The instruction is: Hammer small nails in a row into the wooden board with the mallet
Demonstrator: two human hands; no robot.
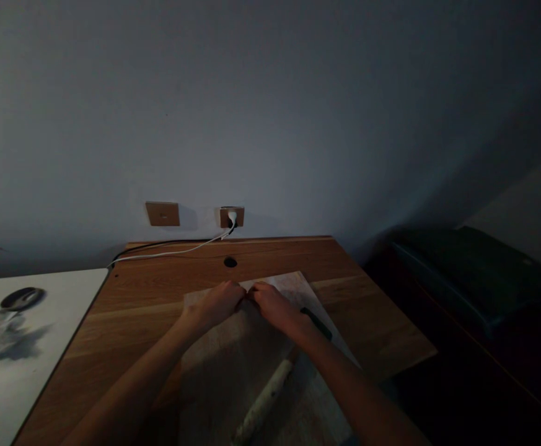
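A pale sheet of paper or cloth [233,371] lies on the wooden desk [149,297]. My left hand [219,303] and my right hand [272,305] meet near the sheet's far edge, fingertips pinched together on it. A pale stick-like object [263,402] lies diagonally on the sheet beneath my right forearm. A dark pen-like object [319,323] lies just right of my right wrist. The dim light hides the fingertips' exact grip.
A white cable [172,251] runs from a wall socket [232,217] across the desk's far edge, beside a round cable hole [230,262]. A white surface [14,347] with a dark round object adjoins on the left. Dark furniture [475,279] stands to the right.
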